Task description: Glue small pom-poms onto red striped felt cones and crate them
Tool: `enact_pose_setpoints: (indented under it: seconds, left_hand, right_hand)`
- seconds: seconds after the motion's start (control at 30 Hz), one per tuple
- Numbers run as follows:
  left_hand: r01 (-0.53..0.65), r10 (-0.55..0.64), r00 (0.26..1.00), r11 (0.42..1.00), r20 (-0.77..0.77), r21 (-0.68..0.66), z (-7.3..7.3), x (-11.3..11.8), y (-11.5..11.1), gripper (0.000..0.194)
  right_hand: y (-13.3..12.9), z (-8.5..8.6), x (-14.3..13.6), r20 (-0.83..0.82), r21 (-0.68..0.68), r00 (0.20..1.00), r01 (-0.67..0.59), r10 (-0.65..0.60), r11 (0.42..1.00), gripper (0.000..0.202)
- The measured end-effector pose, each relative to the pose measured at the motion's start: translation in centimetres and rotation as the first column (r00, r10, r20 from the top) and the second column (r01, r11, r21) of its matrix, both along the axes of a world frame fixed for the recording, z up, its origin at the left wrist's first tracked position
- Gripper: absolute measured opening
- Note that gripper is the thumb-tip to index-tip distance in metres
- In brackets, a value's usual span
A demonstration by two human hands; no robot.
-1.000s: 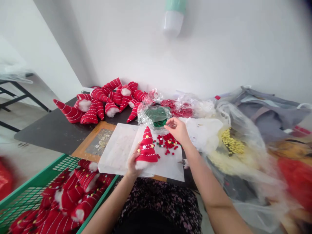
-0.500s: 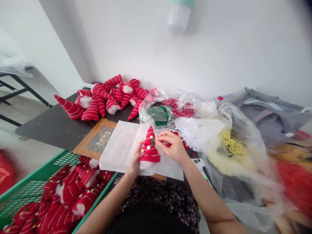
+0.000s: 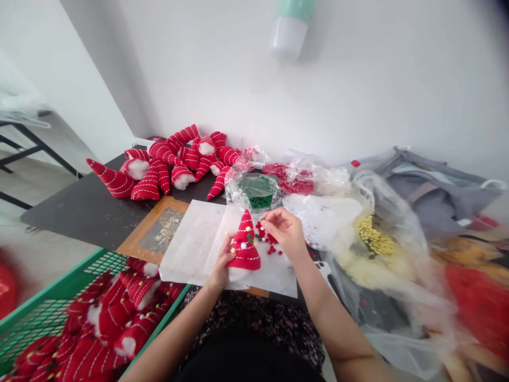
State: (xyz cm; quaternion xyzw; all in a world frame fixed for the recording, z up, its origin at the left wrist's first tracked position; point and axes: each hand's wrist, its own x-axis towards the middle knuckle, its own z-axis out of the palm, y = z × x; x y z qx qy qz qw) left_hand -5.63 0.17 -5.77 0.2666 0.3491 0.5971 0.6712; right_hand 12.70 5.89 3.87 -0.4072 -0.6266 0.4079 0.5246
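My left hand (image 3: 223,262) is wrapped around the left side of a red stuffed cone hat (image 3: 245,256) with white stitched stripes, held upright with its tip up. Yellow, white and green pom-poms dot its front, and white stuffing shows at its base. Just to the right, my right hand (image 3: 283,228) has thumb and forefinger pinched together, apart from the cone. A tiny dark green spot shows at those fingertips, too small to name for sure. Beneath that hand lie loose red pom-poms (image 3: 272,248), with a few white and green ones among them, partly hidden.
White paper (image 3: 191,239) covers the table front. Behind it sit a bag of green pom-poms (image 3: 260,193) and a pile of red striped cones (image 3: 159,154). A green basket (image 3: 51,286) at lower left holds more cones. Plastic bags with yellow pieces (image 3: 374,236) crowd the right.
My right hand has drawn back from the cone's front, slightly to the right, uncovering loose pom-poms. My left hand keeps its hold on the cone.
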Motion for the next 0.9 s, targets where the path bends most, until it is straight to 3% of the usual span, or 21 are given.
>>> enact_pose_setpoints:
  seconds: [0.13,0.33,0.57,0.77,0.9]
  left_hand:
    - [0.031,-0.031,1.000,0.999,0.004,0.024,0.0,0.1,0.0,0.057]
    - [0.038,-0.038,0.999,0.999,0.019,0.039,-0.1,0.2,0.0,0.059]
    - [0.066,-0.067,0.998,0.997,0.015,0.041,-0.4,0.2,-0.1,0.060]
    - [0.055,-0.056,0.998,0.998,0.019,0.036,-0.1,0.3,-0.1,0.059]
    - [0.060,-0.061,0.998,0.997,0.005,0.057,0.3,0.4,0.0,0.057]
  right_hand:
    - [1.5,0.3,-0.5,0.009,0.022,1.000,-0.022,0.022,1.000,0.026]
    - [2.4,0.5,-1.0,0.226,0.146,0.973,-0.081,0.047,0.986,0.010]
    - [2.9,0.9,-0.1,0.376,0.193,0.914,-0.239,0.153,0.952,0.016]
    - [1.3,0.5,1.6,0.223,0.164,0.972,0.040,-0.077,0.986,0.015]
    - [-0.2,0.0,1.2,0.300,0.195,0.951,0.016,-0.075,0.981,0.010]
